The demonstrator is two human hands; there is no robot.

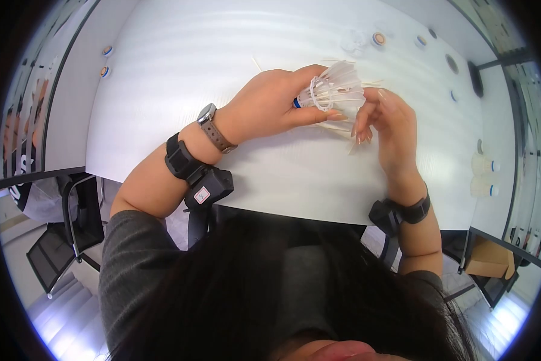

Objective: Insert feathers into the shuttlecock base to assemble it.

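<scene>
White shuttlecock (pixel 344 82) is flaring toward two o'clock, left hand (pixel 276 101) clasping it, seemingly for steadiness; right hand (pixel 395 123) is curling its fingers alongside, hold unclear.

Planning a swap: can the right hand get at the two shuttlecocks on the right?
Probably yes: mostly bare table lies between the right hand and those shuttlecocks, and nothing visible blocks the way.
</scene>
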